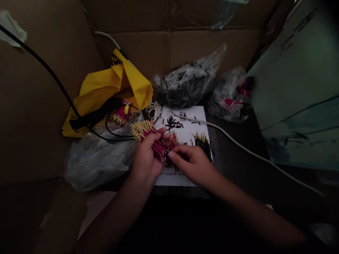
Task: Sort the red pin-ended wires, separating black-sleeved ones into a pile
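My left hand [148, 155] is wrapped round a bundle of thin red wires with gold tips [144, 131]. The gold ends point up and to the left, the other ends down to the right. My right hand [189, 160] has its thumb and forefinger pinched together at the lower right end of that bundle; what is between the fingertips is too small to make out. Beneath both hands lies a printed white sheet [164, 180]. On it are short black pieces [172, 122], a red gold-tipped group [174, 138] partly behind my hands, and a group of black wires with gold tips [203, 143].
Behind the sheet stands a clear bag of dark items [185, 84], with another plastic bag [229, 95] to its right. A yellow bag [100, 84] and crumpled plastic [97, 162] lie left. A white cable [238, 143] crosses the sheet. Cardboard walls [212, 46] stand around.
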The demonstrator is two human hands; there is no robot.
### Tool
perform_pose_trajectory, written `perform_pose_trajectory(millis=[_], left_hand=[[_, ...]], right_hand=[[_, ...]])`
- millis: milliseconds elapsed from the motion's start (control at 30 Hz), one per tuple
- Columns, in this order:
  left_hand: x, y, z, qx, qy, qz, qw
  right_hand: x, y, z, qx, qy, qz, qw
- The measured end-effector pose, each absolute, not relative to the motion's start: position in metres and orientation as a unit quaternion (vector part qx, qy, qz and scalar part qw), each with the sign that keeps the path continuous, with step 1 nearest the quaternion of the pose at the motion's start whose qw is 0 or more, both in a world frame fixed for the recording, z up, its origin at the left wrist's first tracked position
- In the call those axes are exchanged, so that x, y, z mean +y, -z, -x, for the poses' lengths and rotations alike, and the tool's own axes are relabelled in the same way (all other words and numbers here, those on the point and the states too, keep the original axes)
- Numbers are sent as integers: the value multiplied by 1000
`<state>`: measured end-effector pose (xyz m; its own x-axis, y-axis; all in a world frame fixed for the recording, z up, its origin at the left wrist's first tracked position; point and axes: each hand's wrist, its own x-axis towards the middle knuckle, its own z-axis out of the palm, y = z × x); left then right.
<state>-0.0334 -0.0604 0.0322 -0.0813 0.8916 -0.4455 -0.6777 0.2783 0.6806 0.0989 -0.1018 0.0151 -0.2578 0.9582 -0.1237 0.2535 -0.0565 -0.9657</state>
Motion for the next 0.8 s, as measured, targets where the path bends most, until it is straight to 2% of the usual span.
perform_pose_trajectory(millis=[333,467,800], left_hand=[[-59,-45,42,419,-611,-112,662],[-59,-46,49,428,-621,-105,649],[-61,-42,53,424,-621,-122,648]], right_hand=[[-112,-22,-107,-642,-493,495,315],[-128,-33,-131,-676,-470,503,264],[-152,-26,-182,-696,-277,628,210]])
